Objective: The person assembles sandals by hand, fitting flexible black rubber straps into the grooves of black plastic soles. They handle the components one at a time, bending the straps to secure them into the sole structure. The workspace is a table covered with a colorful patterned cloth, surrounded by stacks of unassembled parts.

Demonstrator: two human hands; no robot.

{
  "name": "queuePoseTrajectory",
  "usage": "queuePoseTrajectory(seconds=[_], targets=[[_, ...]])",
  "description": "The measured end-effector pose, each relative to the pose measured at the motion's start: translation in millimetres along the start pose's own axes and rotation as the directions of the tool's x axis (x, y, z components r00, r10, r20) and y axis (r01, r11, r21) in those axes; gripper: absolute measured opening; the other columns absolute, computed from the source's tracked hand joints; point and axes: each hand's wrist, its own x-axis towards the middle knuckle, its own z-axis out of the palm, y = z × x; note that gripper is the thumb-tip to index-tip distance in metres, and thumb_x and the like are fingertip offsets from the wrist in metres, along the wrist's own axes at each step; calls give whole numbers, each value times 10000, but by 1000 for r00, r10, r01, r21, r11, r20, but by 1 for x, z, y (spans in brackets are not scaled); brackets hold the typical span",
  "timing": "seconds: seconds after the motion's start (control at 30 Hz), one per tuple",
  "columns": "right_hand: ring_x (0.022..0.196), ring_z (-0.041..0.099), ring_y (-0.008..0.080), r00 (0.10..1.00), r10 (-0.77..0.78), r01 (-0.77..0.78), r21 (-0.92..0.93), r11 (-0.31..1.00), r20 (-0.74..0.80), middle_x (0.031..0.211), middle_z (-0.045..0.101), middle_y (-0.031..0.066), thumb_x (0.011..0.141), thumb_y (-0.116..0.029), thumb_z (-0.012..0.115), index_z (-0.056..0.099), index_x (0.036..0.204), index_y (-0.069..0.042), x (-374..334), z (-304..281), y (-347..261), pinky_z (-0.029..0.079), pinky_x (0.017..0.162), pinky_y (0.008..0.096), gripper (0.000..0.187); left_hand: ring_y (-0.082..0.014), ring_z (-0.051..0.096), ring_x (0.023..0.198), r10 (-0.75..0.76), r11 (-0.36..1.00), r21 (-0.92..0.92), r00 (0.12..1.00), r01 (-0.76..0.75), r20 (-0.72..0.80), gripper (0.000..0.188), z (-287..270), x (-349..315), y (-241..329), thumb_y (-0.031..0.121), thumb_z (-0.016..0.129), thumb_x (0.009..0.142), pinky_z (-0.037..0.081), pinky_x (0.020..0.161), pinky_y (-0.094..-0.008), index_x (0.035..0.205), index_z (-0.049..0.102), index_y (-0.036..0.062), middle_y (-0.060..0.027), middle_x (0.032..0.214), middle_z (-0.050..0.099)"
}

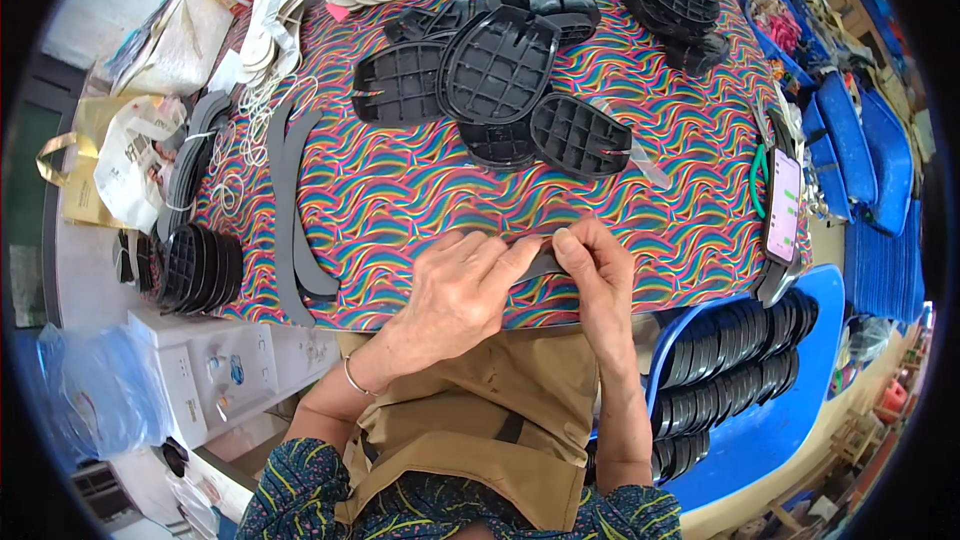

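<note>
Both hands share 1 grip on a dark strip (pixel 545 265) at the tabletop's (pixel 400 200) near edge — left hand (pixel 455 295) covering its left end, right hand (pixel 595 265) pinching its right end. Its long axis runs left-right between them — neither hand nearer — with gridded black soles (pixel 500 90) well beyond.

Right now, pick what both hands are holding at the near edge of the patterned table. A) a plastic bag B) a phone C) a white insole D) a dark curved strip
D: the left hand and right hand pinch a dark curved strip between their fingertips, over the table.
</note>
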Motion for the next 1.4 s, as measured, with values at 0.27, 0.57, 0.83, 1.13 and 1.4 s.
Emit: queuePoseTrajectory(seconds=[0.27,0.57,0.83,1.13,1.4], targets=[[729,446,41,993,86,-100,167,981,84,765,492,-50,834,-59,710,544,811,-48,-5,-2,2,372,649,216,168,-243,530,593,-1,1000,-14,1000,1,-12,545,2,3,-2,-49,610,572,402,532,-383,1113,663,-6,-61,690,489],[641,376,30,988,137,-114,265,957,-69,731,492,-56,923,-109,593,563,770,-59,-9,12,0,287,569,215,164,-206,496,596,32,999,-44,999,-31,11,567,4,0,-3,-39,648,587,380,545,-366,1142,671,78,-26,663,409],[692,414,17,946,273,-321,419,849,173,794,522,-71,926,-150,598,547,827,-110,5,-4,10,292,577,215,118,-269,538,601,-82,993,-85,996,84,26,498,2,9,3,-75,601,584,417,544,-388,1051,684,77,-72,685,508],[682,452,9,955,273,-293,481,826,113,832,539,-42,961,-74,555,526,1006,-118,6,0,11,291,513,172,69,-277,561,628,-143,982,-107,985,153,93,521,-2,15,10,-114,623,576,432,570,-390,1057,667,82,-83,719,550],[808,604,265,799,-581,547,-591,593,156,908,590,114,814,-146,706,616,979,-43,-2,-23,-9,512,635,351,214,-283,556,652,-106,984,-139,993,113,55,541,1,9,2,-95,652,585,440,584,-410,1096,657,84,-85,725,529]])
